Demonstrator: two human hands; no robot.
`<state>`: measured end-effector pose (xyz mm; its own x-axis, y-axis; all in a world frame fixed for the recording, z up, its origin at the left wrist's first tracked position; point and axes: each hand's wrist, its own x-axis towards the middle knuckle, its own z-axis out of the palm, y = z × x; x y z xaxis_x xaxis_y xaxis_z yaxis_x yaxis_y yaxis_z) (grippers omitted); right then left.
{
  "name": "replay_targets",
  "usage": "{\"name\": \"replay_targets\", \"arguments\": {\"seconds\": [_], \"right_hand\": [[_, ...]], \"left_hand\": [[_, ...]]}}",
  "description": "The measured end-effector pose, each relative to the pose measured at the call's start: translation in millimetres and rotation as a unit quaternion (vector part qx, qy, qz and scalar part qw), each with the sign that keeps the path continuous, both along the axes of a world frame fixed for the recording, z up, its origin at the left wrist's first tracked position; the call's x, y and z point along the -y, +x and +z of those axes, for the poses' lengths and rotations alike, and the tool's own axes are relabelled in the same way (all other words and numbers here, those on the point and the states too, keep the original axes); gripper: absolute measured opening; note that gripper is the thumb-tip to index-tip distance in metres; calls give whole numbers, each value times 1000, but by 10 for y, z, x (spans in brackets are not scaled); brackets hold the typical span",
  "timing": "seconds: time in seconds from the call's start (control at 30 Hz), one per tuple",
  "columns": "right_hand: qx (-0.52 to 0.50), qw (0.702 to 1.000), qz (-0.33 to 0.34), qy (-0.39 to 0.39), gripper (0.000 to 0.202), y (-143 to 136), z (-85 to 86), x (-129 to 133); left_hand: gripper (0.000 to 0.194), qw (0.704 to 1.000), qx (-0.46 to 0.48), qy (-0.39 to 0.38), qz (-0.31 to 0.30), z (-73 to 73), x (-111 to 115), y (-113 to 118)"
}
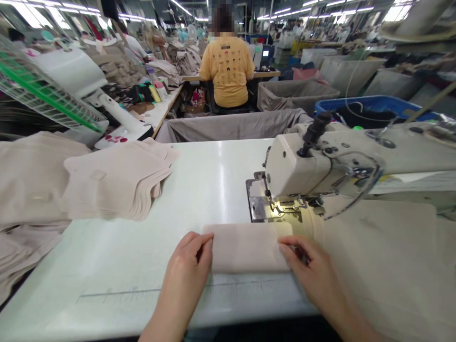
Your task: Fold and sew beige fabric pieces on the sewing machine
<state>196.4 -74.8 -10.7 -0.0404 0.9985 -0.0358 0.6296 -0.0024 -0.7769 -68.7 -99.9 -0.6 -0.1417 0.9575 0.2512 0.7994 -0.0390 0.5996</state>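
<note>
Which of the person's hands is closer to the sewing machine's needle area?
The right hand. It pinches the cloth's right end, just below the needle area. The left hand holds the left end, farther off, below and left of it.

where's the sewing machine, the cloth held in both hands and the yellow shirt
sewing machine (288, 164), head view, pale body above the needle
held cloth (245, 249), head view, its middle
yellow shirt (230, 88), head view, lower back
</note>
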Motion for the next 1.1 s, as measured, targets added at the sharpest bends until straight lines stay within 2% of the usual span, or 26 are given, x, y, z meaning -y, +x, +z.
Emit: {"name": "replay_targets", "arguments": {"seconds": [0.77, 1.1], "right_hand": [[13, 999, 19, -50, 25, -23, 41, -66], [52, 998, 31, -30, 24, -46, 33, -97]], "left_hand": [[27, 1000, -12, 13, -5, 9, 0, -18], [28, 998, -63, 19, -14, -23, 14, -11]]}}
